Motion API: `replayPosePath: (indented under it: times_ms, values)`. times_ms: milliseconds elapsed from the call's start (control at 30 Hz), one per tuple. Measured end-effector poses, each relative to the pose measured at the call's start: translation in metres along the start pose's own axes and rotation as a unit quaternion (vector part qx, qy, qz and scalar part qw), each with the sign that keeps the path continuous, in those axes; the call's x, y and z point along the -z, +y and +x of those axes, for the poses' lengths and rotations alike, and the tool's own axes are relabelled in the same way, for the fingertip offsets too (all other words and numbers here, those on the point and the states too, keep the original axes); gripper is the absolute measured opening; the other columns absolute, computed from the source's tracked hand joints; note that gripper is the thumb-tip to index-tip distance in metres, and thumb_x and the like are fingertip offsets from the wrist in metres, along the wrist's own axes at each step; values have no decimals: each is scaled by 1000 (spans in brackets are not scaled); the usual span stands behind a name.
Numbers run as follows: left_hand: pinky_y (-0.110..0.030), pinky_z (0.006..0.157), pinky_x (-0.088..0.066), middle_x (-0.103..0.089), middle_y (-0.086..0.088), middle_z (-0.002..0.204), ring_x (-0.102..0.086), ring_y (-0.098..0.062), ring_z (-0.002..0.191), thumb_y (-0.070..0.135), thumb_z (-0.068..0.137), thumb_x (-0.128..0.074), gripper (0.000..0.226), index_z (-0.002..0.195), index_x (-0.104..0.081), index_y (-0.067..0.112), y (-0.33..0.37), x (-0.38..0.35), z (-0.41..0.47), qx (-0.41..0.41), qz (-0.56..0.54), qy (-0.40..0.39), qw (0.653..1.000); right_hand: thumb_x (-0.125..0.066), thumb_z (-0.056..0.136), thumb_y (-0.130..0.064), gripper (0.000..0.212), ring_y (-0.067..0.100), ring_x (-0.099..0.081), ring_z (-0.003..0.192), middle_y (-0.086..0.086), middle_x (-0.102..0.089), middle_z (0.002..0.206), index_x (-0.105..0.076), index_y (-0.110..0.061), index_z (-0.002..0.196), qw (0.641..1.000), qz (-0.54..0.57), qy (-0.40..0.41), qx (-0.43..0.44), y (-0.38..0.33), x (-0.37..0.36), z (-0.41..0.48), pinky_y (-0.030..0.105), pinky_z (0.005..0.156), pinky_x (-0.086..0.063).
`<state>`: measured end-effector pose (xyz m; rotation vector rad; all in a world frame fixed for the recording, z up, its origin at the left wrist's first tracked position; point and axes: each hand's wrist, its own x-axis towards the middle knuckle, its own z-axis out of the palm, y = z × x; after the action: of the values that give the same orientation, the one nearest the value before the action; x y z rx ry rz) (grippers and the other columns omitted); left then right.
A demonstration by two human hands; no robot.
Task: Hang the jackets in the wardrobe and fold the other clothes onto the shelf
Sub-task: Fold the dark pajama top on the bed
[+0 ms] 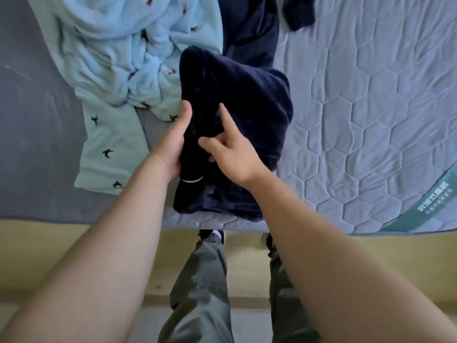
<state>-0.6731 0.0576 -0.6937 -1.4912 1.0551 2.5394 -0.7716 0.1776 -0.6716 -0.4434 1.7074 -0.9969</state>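
Trousers (202, 280): grey, on the person's legs, at the bed's edge.
Left hand (175, 142): grips the left side of the navy fleece garment (247, 107), thumb on top.
Right hand (235, 157): on the garment's front, forefinger straight, other fingers curled; grip cannot be told.
Navy fleece garment: bunched over the quilted mattress (371, 107) near its edge.
Pale blue garment (118, 58): crumpled just left of it.
Dark clothes (249, 28): farther back.
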Motion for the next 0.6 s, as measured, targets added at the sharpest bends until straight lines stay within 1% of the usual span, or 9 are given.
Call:
replayPosePath:
  times_ms: [67, 133, 167, 233, 333, 400, 467, 533, 600]
  values:
    - [-46, 106, -48, -68, -4, 129, -64, -24, 120, 68, 85, -60, 67, 133, -62, 22, -6, 7, 11, -44, 83, 34, 995, -57, 89, -34, 67, 9, -67, 82, -3, -70, 84, -37, -29, 153, 994, 8, 103, 33, 8, 13, 4, 26, 86, -53]
    - [-39, 96, -54, -74, 5, 114, -70, -17, 107, 65, 71, -74, 64, 121, -66, 26, -15, 6, 22, -92, 184, 105, 973, -55, 89, -28, 51, 13, -62, 96, -1, -66, 99, -55, -20, 140, 950, -122, 269, 102, 18, 25, 7, 31, 92, -49]
    - [-36, 93, -54, -74, 8, 111, -70, -15, 103, 64, 69, -75, 62, 118, -66, 28, -20, 4, 28, -98, 219, 142, 960, -55, 90, -28, 47, 18, -58, 106, 1, -62, 111, -58, -19, 136, 917, -195, 326, 121, 22, 29, 9, 35, 96, -46]
    - [-34, 91, -53, -72, 9, 108, -68, -17, 104, 62, 77, -70, 58, 118, -62, 23, -31, 2, 44, -90, 262, 206, 938, -52, 94, -35, 45, 24, -47, 124, 4, -51, 135, -56, -24, 137, 878, -293, 363, 106, 26, 32, 20, 42, 103, -37]
    - [-31, 86, -46, -66, 5, 104, -65, -26, 107, 63, 84, -65, 53, 110, -53, 18, -44, 10, 67, -60, 297, 285, 909, -44, 97, -49, 50, 27, -25, 146, 3, -28, 159, -43, -36, 145, 873, -364, 317, 69, 31, 32, 47, 53, 114, -24]
    - [-35, 91, -48, -64, -5, 120, -63, -30, 112, 71, 79, -65, 73, 120, -50, 12, -48, 23, 78, -15, 301, 328, 896, -39, 98, -56, 54, 26, -6, 153, 0, -12, 166, -31, -43, 149, 894, -376, 238, 55, 36, 30, 69, 61, 118, -15]
    - [-41, 100, -48, -59, -11, 133, -59, -34, 118, 84, 71, -59, 98, 133, -48, 9, -48, 38, 85, 67, 322, 345, 879, -37, 96, -62, 59, 23, 6, 153, -5, -1, 167, -22, -49, 151, 898, -412, 154, 23, 43, 29, 91, 65, 118, -8]
    - [-42, 102, -47, -57, -13, 137, -58, -36, 120, 92, 67, -49, 112, 140, -48, 7, -47, 46, 90, 124, 347, 315, 875, -37, 95, -65, 57, 20, 8, 153, -8, 0, 167, -25, -52, 150, 903, -414, 113, -7, 46, 32, 112, 64, 118, -5]
    - [-39, 100, -46, -59, -12, 135, -58, -35, 119, 96, 67, -41, 116, 140, -50, 7, -44, 49, 93, 130, 360, 270, 884, -40, 97, -58, 47, 17, -2, 153, -6, -9, 167, -41, -50, 144, 932, -335, 138, 5, 42, 39, 122, 55, 122, -8]
